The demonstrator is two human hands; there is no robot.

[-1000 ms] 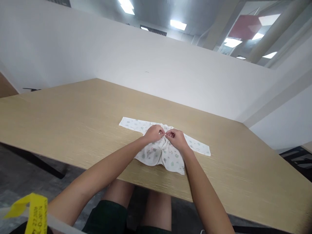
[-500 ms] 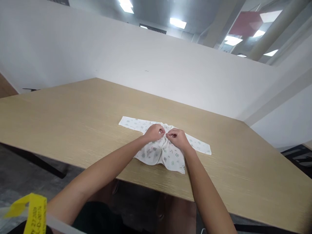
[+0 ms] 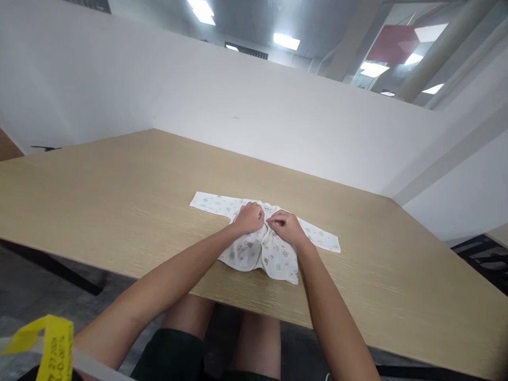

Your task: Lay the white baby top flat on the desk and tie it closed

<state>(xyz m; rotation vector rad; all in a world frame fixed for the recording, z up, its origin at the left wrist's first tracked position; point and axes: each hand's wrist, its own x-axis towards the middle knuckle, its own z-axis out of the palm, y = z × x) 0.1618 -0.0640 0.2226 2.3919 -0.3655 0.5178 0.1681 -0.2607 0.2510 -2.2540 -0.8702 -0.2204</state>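
A small white baby shirt [image 3: 243,253] with printed animal figures lies spread on the table, its sleeves stretched out to both sides and its front opening toward me. My left hand [image 3: 251,217] is closed at the left front edge near the neckline. Across the opening, my right hand [image 3: 286,226] pinches the right front edge, thumb and fingertips together. Both hands are close to each other just below the collar. The fabric bunches slightly under them, and the lower hem curves up a little off the table. Whatever fastener is between the fingers is too small to see.
The wooden table [image 3: 119,196] spreads wide on both sides, with its near edge just in front of my legs. A white partition [image 3: 254,121] stands along its far side. A yellow tag [image 3: 55,346] hangs at the lower left.
My left hand's fingers have curled in more at the neckline, while my right hand keeps its pinch. The view has shifted slightly, and my legs show more under the table.
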